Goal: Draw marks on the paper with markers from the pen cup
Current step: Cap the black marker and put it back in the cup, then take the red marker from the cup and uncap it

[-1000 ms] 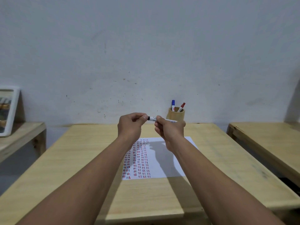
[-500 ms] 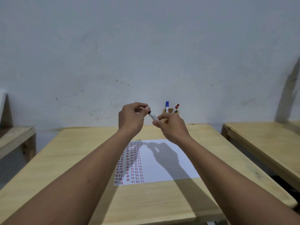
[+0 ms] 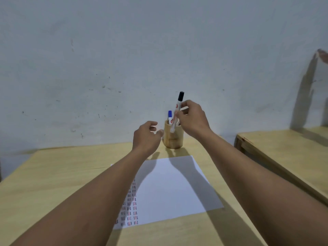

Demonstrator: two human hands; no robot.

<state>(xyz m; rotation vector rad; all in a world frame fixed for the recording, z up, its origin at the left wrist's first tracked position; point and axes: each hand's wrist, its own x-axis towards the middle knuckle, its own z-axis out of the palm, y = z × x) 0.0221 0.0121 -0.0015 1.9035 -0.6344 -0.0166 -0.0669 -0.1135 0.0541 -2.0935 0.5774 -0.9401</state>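
The wooden counter (image 3: pixel 53 174) fills the lower part of the head view, its far edge against a pale wall (image 3: pixel 124 50). At about 7 o'clock from the centre of the sheet, rows of short red and dark marks (image 3: pixel 130 208) run down the left strip of the paper (image 3: pixel 170 189), which lies flat on the counter; the rest of the sheet is blank and crossed by the arms' shadows. The left hand (image 3: pixel 146 137) hovers above the counter at 11 o'clock from the paper, fingers loosely curled and parted, holding nothing, its fingertips just beside the pen cup (image 3: pixel 173 137). The cup, a light wooden cylinder, stands upright on the counter at 12 o'clock from the paper, close to the wall. A blue-capped marker (image 3: pixel 170 116) sticks up out of it. The right hand (image 3: pixel 192 119) is closed in a pinch around a black-capped marker (image 3: pixel 177 110), gripping the white barrel near its middle; the marker is nearly upright, cap uppermost, its lower end in front of the cup's rim. At 3 o'clock, apart from the counter, a second wooden counter (image 3: pixel 284 150) runs off the right edge.
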